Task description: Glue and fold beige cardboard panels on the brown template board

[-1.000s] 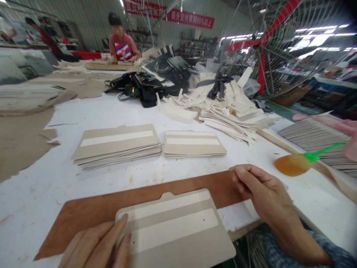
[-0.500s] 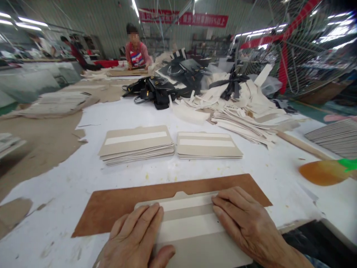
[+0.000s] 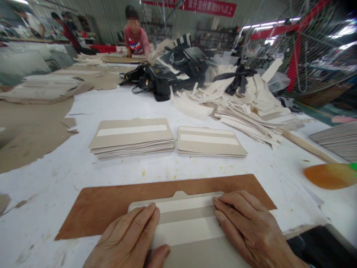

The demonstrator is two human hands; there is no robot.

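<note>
A beige panel (image 3: 186, 223) with two white strips lies on a brown board (image 3: 111, 204) at the near table edge. My left hand (image 3: 128, 242) rests flat on the panel's left part, fingers stretched out. Over the panel's right part my right hand (image 3: 251, 230) presses flat, fingers together and extended. Neither hand grips anything. Farther back sit two stacks of the same beige panels, a taller one (image 3: 132, 137) and a lower one (image 3: 210, 140).
An orange scraper with a green handle (image 3: 330, 175) lies at the right. Heaps of white strips (image 3: 251, 108) and black bags (image 3: 158, 78) fill the back of the white table (image 3: 55, 175). Brown sheet material (image 3: 28, 126) covers the left. A person (image 3: 135, 35) works far behind.
My right hand came from the board's right end onto the panel, and my left hand slid up flat on it. The view shifted slightly; both hands have stayed pressed for the last half second.
</note>
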